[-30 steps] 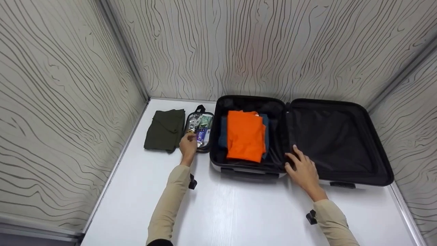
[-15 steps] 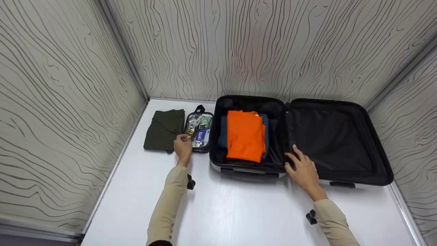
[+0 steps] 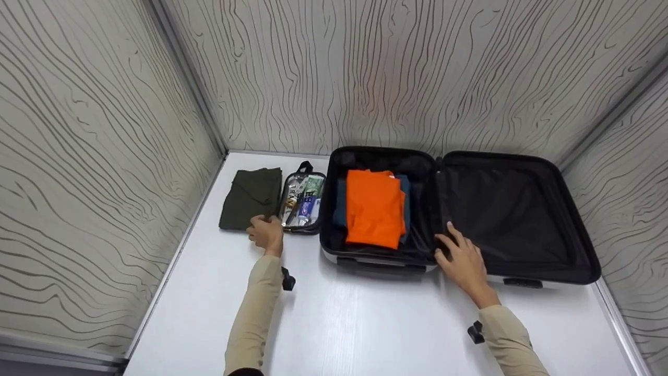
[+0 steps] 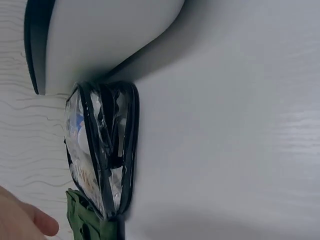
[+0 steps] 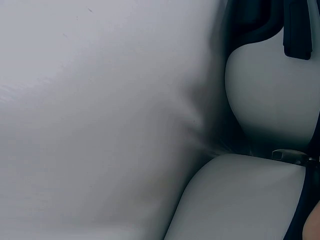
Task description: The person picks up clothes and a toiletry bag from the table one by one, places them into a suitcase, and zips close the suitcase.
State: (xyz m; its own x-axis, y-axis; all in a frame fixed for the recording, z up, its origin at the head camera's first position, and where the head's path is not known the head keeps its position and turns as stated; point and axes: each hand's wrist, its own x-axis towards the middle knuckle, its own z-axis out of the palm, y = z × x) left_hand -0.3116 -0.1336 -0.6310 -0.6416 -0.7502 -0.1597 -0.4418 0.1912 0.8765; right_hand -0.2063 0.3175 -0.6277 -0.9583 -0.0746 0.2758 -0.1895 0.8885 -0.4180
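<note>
A folded dark green garment (image 3: 250, 196) lies at the left of the table, and my left hand (image 3: 267, 233) hovers at its near right corner with loosely bent fingers. Just right of it lies a clear travel pouch (image 3: 303, 201) with black edges, holding tubes and other toiletries; the left wrist view shows its zipped side. My right hand (image 3: 463, 258) rests with spread fingers on the hinge side of an open black-lined suitcase (image 3: 382, 255). An orange folded garment (image 3: 373, 209) lies in the suitcase's left half, over a blue one (image 3: 340, 209).
The suitcase's lid half (image 3: 511, 219) lies open to the right, with a black lining. Patterned panels (image 3: 334, 73) enclose the white table (image 3: 344, 324) at the back and sides. In the right wrist view a metal hinge (image 5: 290, 156) joins the grey shells.
My left hand has moved left and toward me, off the travel pouch to the near corner of the green garment. The right hand and suitcase have stayed put.
</note>
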